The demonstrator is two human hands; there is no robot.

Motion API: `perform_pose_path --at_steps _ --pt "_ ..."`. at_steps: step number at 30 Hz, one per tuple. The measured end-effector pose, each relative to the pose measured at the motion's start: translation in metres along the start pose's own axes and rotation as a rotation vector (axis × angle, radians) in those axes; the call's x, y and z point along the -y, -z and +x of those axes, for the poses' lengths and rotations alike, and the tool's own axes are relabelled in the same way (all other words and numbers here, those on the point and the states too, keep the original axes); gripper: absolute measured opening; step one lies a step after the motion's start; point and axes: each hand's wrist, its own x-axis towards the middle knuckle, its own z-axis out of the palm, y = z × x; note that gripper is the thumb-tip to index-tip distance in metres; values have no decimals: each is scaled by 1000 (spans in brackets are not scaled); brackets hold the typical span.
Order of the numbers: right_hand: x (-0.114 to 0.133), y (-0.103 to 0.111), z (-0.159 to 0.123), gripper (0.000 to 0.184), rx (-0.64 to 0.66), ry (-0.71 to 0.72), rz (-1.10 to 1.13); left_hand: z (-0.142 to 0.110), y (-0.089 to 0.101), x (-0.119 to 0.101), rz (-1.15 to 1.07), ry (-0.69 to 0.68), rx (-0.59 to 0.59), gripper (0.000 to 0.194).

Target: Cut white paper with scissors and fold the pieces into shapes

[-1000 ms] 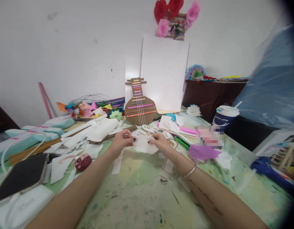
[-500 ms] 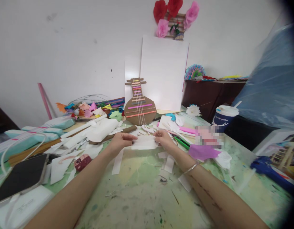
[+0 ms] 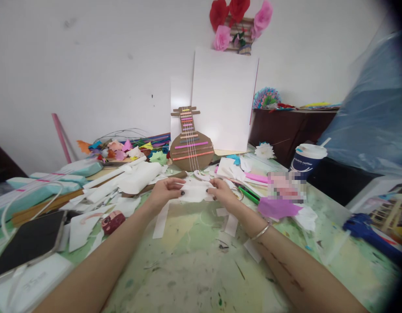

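White paper (image 3: 196, 192) pinched at both ends, left hand (image 3: 163, 193) and right hand (image 3: 221, 194), over worktop (image 3: 187, 269); looks thin, so uneven pull could tear it; loose strip (image 3: 161, 222) near left hand might snag on a sleeveless forearm

Paint-flecked green table (image 3: 187, 278) bears paper scraps (image 3: 161, 221), a phone (image 3: 29, 241) (dark-screened), a cup (image 3: 307, 161).

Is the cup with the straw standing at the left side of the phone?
No, the cup stands at the far right, while the phone lies at the left.
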Motion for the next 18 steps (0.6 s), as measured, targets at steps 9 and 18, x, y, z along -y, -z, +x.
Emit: perform_pose_path --at_steps 9,18 --pt "-5 4 7 17 -56 -19 -48 -2 -3 -6 14 8 -142 31" --pt "-10 3 5 16 -2 68 -62 -1 -3 -7 -62 13 -200 39"
